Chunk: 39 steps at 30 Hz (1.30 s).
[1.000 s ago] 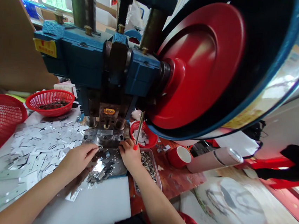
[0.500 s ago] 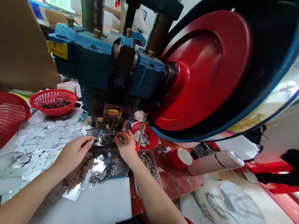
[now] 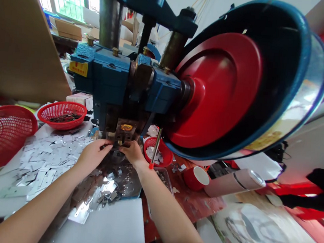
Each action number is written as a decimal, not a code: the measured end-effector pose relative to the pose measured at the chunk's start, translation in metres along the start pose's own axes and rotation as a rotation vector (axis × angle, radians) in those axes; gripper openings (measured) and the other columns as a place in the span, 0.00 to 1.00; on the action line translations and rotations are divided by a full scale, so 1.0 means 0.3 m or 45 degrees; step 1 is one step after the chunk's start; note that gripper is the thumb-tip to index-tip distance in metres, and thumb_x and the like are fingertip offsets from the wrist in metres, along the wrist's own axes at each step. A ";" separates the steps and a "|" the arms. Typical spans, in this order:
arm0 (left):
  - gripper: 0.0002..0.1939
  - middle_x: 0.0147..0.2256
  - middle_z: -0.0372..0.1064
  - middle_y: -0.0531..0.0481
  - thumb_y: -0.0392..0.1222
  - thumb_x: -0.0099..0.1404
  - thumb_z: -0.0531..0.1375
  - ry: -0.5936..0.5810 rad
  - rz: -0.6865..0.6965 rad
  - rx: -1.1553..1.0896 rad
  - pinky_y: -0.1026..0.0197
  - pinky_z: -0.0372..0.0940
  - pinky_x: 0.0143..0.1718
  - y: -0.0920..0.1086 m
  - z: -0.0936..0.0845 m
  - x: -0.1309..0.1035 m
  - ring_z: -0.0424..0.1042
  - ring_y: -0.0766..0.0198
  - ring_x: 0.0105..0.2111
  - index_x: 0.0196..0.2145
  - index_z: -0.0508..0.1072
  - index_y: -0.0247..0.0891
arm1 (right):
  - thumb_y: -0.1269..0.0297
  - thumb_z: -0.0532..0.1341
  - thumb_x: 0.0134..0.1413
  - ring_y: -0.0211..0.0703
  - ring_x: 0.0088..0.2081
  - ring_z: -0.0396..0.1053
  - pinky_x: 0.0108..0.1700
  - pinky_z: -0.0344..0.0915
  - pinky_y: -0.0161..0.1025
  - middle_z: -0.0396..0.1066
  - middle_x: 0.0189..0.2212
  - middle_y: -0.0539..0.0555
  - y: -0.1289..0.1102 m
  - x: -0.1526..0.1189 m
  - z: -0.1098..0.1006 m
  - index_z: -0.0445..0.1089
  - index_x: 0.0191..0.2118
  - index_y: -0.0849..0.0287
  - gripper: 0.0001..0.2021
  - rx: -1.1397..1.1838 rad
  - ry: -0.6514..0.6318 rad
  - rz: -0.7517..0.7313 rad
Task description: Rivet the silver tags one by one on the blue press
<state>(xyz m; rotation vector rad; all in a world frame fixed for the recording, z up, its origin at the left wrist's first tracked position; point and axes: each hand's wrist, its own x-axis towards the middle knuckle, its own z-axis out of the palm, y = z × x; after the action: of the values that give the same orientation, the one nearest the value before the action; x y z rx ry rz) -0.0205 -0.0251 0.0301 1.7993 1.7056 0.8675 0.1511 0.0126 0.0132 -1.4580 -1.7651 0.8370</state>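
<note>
A blue punch press [image 3: 109,70] with a red flywheel [image 3: 219,89] stands in front of me. My left hand [image 3: 93,156] is at the left of its die [image 3: 117,156], thumb and fingers pinched together. From the other side my right hand [image 3: 133,153] reaches under the ram [image 3: 125,129], its fingertips closed by the punch. Whatever sits between the fingertips of either hand is hidden or too small to make out. Below the hands, small shiny metal pieces [image 3: 109,189] lie scattered over the press bed [image 3: 131,181].
Many flat metal plates [image 3: 52,155] spread over the left side. Red baskets stand at the left [image 3: 4,137], behind them [image 3: 62,115] and right of the press [image 3: 161,152]. A red cup [image 3: 196,178] and a pink flask [image 3: 236,184] are further right. White foam [image 3: 111,227] lies in front.
Both hands have moved forward and closer together, to the die under the ram. Half a second ago a small dark piece showed at my left fingertips. The camera view has shifted a little.
</note>
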 end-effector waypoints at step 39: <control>0.16 0.41 0.72 0.43 0.43 0.59 0.52 0.011 0.221 -0.011 0.53 0.63 0.50 -0.054 0.100 0.087 0.70 0.55 0.44 0.38 0.76 0.36 | 0.66 0.56 0.56 0.47 0.40 0.60 0.42 0.53 0.44 0.69 0.36 0.52 -0.071 -0.125 -0.069 0.74 0.40 0.48 0.11 -0.995 -0.011 -0.507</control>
<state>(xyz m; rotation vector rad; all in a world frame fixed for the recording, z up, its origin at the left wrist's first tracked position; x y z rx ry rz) -0.0089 0.0041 0.0008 1.9627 1.5656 0.9535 0.1616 -0.0268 0.0382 -1.4481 -2.4211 -0.0846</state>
